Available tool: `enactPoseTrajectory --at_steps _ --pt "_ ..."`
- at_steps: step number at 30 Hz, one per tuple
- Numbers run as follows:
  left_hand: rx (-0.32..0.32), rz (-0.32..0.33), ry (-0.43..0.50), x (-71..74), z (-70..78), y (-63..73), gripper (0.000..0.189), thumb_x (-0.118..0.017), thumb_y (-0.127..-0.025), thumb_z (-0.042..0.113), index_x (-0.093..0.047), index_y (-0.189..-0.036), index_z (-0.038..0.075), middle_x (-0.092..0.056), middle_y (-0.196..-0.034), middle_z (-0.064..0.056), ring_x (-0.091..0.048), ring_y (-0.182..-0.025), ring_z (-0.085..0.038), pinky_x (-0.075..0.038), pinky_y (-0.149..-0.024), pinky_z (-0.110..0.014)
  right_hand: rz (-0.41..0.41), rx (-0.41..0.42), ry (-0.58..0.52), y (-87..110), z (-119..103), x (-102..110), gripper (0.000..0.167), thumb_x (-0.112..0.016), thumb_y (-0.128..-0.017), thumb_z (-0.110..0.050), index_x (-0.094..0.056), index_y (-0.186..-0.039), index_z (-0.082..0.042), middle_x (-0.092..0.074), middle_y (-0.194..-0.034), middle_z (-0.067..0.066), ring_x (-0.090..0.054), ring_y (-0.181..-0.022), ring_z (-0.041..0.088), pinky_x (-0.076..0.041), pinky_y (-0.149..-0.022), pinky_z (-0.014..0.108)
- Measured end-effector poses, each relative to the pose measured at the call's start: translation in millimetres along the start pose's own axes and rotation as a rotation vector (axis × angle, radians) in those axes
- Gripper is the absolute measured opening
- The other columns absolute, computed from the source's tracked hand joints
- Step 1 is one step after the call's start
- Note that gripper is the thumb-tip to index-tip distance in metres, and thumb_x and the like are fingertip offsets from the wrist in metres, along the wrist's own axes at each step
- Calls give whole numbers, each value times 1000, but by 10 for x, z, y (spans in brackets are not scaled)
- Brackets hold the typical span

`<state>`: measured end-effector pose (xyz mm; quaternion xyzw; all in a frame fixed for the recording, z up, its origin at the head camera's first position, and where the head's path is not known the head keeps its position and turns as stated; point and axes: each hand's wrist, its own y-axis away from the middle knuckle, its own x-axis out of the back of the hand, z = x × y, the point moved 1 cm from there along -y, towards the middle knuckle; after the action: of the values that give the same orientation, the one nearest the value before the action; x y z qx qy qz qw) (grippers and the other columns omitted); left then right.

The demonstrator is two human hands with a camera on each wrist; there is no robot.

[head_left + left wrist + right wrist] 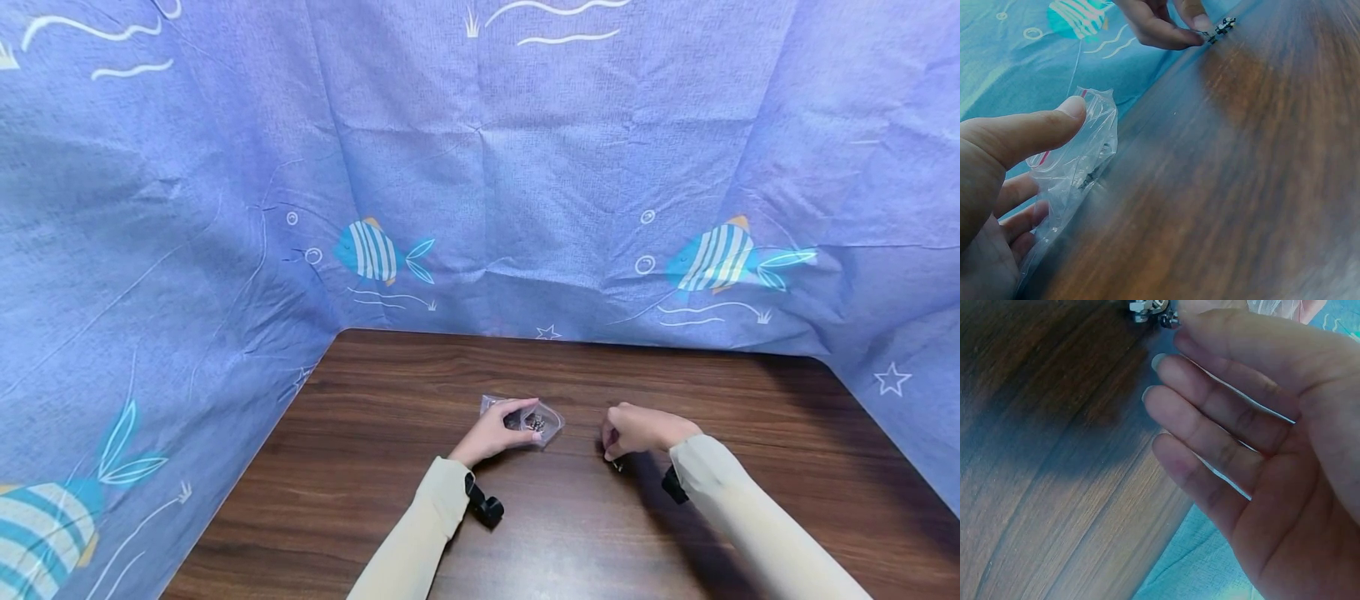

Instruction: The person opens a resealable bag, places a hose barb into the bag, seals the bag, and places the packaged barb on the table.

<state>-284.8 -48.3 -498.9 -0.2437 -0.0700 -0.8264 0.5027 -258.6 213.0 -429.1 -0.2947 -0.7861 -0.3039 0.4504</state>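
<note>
On the left, my left hand [493,432] holds a clear zip bag [554,422] with its mouth spread between thumb and fingers. A red line marks the seal of the bag [1105,120] in the left wrist view, and small metal pieces [1088,178] lie inside it. My right hand [643,428] is low over the table to the right of the bag. Its thumb and forefinger pinch at a small metal piece [1169,320], whose exact kind is too small to make out. More shiny metal pieces [1141,307] sit right beside those fingertips; the other fingers are loosely bent.
The dark wood-grain table [360,467] spreads around both hands. A blue fish-print cloth [555,183] hangs behind its far edge and along the sides. Black straps with a small camera [486,505] sit on the wrists, over pale sleeves [420,525].
</note>
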Motion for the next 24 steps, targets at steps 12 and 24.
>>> enactPoseTrajectory --at_steps 12,24 --pt "3 -9 -13 -10 -72 -35 60 -78 -81 25 -56 -136 16 -57 -136 -3 -50 -127 -18 -37 -108 -34 2 31 21 -23 42 -12 13 -72 -81 -6 -69 -69 -12 -58 -61 -13 -41 -51 -3 -39 -48 17" --pt "-22 -8 -41 -7 -102 -32 60 -78 -81 27 -56 -136 16 -58 -135 -5 -51 -126 -19 -38 -107 -35 -19 6 6 -33 32 16 17 -71 -82 -5 -68 -66 -12 -45 -56 -16 -34 -50 -1 -31 -47 16"
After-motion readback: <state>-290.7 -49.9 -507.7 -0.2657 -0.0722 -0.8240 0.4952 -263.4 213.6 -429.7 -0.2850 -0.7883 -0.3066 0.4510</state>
